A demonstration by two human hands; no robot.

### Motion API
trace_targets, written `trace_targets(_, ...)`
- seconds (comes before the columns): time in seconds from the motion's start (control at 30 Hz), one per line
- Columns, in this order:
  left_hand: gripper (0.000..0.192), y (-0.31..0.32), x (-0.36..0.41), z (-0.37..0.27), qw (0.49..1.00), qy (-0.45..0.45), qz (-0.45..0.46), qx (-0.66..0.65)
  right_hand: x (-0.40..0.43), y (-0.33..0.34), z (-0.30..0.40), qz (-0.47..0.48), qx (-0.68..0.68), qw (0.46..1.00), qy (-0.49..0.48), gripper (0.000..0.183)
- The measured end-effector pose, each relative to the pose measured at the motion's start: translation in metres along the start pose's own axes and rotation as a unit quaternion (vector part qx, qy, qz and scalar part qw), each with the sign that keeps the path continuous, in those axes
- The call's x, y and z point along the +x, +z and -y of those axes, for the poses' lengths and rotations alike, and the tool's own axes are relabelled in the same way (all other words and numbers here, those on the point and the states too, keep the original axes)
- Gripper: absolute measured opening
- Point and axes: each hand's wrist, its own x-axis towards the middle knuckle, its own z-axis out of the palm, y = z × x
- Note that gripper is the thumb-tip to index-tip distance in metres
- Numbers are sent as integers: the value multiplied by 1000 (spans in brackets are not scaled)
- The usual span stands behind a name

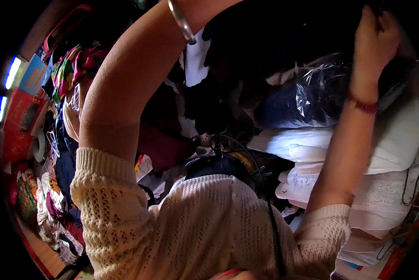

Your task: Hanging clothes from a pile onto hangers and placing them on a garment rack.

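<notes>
My left arm, with a metal bangle at the wrist, reaches up past the top edge; the left hand is out of view. At the upper right is my right hand, raised above a red bracelet. Its fingers look bent against something dark, and whether they hold it cannot be made out. Below and beside that hand lies dark cloth in a clear plastic bag. The bag rests on a stack of folded white fabric, with lace-patterned pieces lower down.
Multicoloured cloth, thin white hangers and piled garments crowd the left side, near a red box and a roll of tape. Maroon cloth lies in the middle. A black cable runs down my knitted top.
</notes>
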Motion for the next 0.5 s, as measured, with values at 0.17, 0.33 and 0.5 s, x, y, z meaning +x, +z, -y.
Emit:
trace_targets(0.17,23,31,-45,3,999,27,-6,-19,-102,-36,9,-7,168,974,-154,38)
trace_targets(0.33,38,51,-97,-13,982,-92,152,-61,-191,-68,1,245,208,944,-76,30)
trace_targets(0.5,38,48,-142,-57,915,-251,315,34,-254,-82,-37,324,230,918,-1,30)
